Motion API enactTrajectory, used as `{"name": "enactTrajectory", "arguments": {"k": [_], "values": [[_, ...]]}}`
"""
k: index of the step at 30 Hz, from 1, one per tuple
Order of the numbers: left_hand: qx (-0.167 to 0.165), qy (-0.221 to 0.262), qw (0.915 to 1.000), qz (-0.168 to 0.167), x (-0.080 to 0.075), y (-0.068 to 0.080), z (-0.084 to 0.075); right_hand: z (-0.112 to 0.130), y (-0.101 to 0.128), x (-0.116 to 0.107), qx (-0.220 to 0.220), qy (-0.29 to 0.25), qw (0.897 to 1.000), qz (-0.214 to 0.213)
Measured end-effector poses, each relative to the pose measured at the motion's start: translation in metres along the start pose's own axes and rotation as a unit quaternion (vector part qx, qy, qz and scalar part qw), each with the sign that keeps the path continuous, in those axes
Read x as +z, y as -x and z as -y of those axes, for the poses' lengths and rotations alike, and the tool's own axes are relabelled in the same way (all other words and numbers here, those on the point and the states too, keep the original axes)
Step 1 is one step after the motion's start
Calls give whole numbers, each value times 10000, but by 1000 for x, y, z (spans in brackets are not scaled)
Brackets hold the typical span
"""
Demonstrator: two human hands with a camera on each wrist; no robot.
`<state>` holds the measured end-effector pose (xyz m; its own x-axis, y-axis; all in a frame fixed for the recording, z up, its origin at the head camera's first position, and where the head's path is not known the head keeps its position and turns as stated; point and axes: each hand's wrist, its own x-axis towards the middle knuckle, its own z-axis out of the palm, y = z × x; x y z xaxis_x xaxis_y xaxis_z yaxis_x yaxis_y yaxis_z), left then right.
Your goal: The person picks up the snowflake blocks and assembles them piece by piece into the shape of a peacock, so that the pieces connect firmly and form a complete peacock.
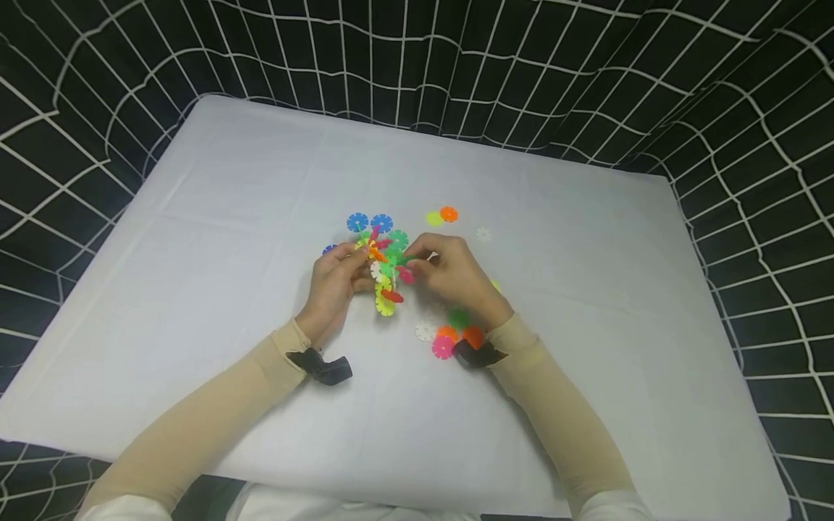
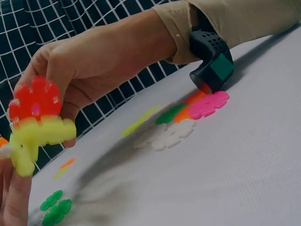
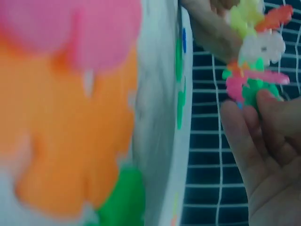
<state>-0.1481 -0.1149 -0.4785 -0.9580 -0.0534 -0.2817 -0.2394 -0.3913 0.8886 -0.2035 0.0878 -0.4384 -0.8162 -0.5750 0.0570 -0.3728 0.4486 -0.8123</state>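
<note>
A cluster of interlocked plastic snowflake discs [image 1: 386, 273] in yellow, red, green, white and pink is held just above the middle of the white table [image 1: 215, 217]. My left hand [image 1: 354, 266] grips its left side and my right hand [image 1: 418, 263] pinches its right side. In the left wrist view the right hand [image 2: 94, 61] curls over the cluster's red and yellow discs [image 2: 35, 122], with a left fingertip [image 2: 14, 197] below. The right wrist view shows the cluster [image 3: 256, 56] between the right hand's fingers [image 3: 263, 155] and the left hand [image 3: 211, 23].
Loose discs lie around: two blue ones [image 1: 369, 222] behind the cluster, a yellow-green and orange pair [image 1: 441, 215], a white one [image 1: 483, 234], and a small pile of white, pink, orange and green [image 1: 446, 334] by my right wrist. Black netting [image 1: 456, 65] surrounds the table.
</note>
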Motion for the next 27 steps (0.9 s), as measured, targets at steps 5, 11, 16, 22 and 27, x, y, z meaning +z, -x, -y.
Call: {"name": "enactTrajectory", "arguments": {"k": [5, 11, 16, 22, 27], "values": [[105, 142, 9997, 144, -1, -1, 1, 1, 1, -1, 53, -163, 9998, -126], [145, 278, 9993, 212, -1, 0, 0, -1, -2, -1, 15, -254, 9993, -256], [92, 360, 9993, 90, 1, -1, 0, 0, -1, 4, -65, -278, 9989, -370], [89, 535, 9984, 141, 1, -2, 1, 1, -1, 7, -120, -404, 9986, -330], [7, 785, 9966, 257, -4, -2, -1, 3, -3, 1, 107, -275, 9995, -118]]}}
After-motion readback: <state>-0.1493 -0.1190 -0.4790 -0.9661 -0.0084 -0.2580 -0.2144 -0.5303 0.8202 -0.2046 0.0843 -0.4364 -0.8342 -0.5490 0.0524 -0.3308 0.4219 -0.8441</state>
